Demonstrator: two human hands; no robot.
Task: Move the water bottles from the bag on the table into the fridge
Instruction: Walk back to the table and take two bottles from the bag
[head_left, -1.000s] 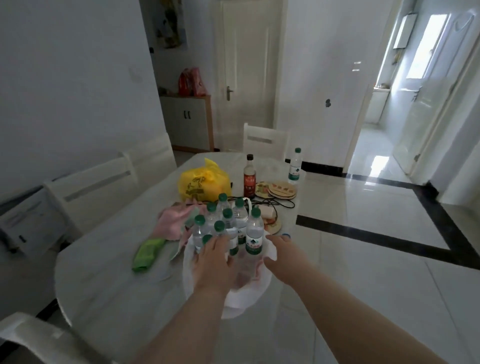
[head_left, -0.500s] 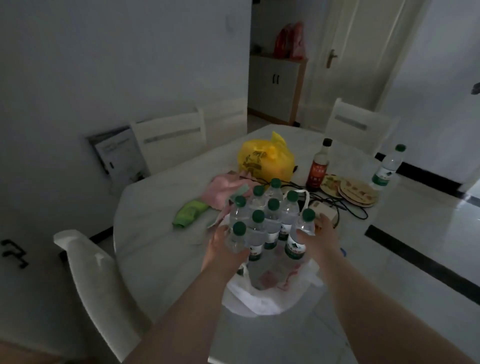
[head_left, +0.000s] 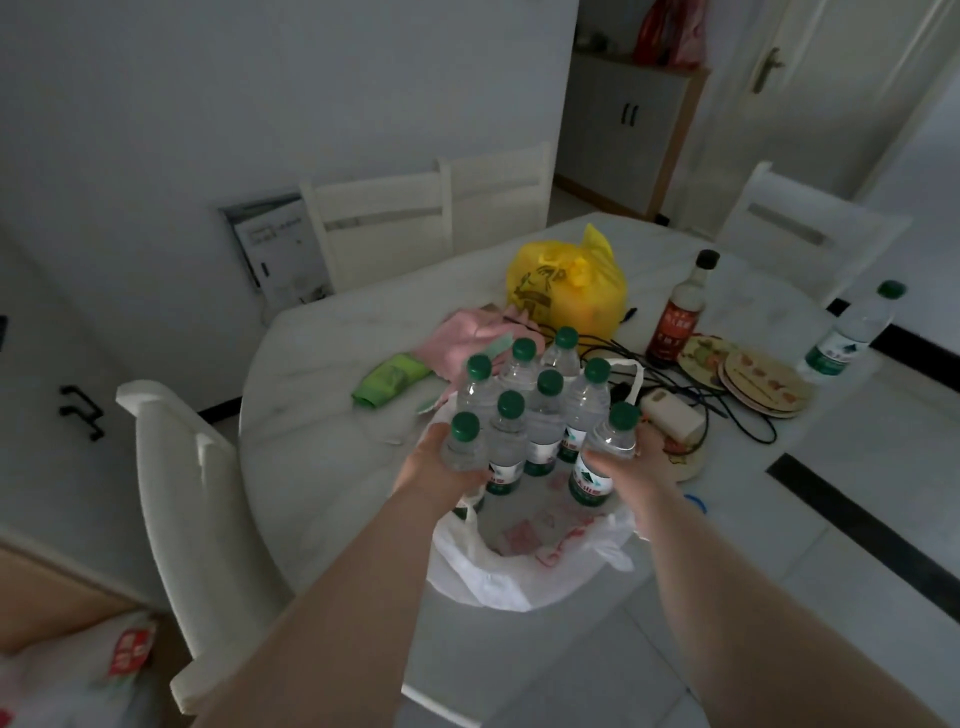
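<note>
Water bottles (head_left: 535, 415), a tight cluster of eight with green caps, stand bunched at the near edge of the counter (head_left: 332, 447), rising above the crumpled white bag (head_left: 519, 566) that sags around their bases. The left hand (head_left: 436, 467) presses against the cluster's left side, its fingers curled round the nearest bottle; the right hand (head_left: 644, 457) cups the right side, fingers wrapped behind the front-right bottle. Whether the bundle is lifted clear of the bag, hard to say.

Busy counter behind them! A pink cloth (head_left: 462, 338) and a green cloth (head_left: 389, 379) lie just left of the cluster, a yellow bag (head_left: 566, 291) sits beyond, and a dark sauce bottle (head_left: 680, 317) stands toward the far edge. Black cables (head_left: 727, 410) snake past a white adapter (head_left: 670, 415) just beside the right hand, with stacked plates (head_left: 763, 384) further right and a lone water bottle (head_left: 852, 332) at the right edge. A white chair (head_left: 176, 499) stands close on the left.

Compared with half a second ago, both hands have tightened on the cluster and the view has closed in; the bottles sit higher against the bag.
</note>
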